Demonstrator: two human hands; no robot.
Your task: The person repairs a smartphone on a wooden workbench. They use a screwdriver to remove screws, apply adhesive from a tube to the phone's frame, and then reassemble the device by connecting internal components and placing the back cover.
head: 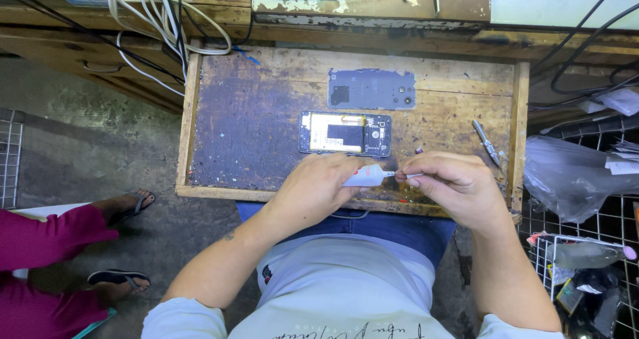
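The left hand [313,191] has its grip clamped on a small white tube [365,176], nozzle pointing right. The right hand [456,182] pinches its fingers together on a thin pin [407,175] set at the tube's tip (whether the pin is inside the nozzle is too small to tell). Both hands hover over the near edge of the worn wooden desk [246,126].

Just beyond them lies an opened phone [345,133], its innards upward, and farther back its grey back cover [371,89]. A slim screwdriver [486,143] rests near the desk's right rim. A tangle of cables [160,19] hangs at the far left corner.

A hard squeeze by the left hand could likely spurt the contents onto the fingers or the exposed phone, which sits close. The pin could also slip and prick a fingertip, since it is held so near the thumb.
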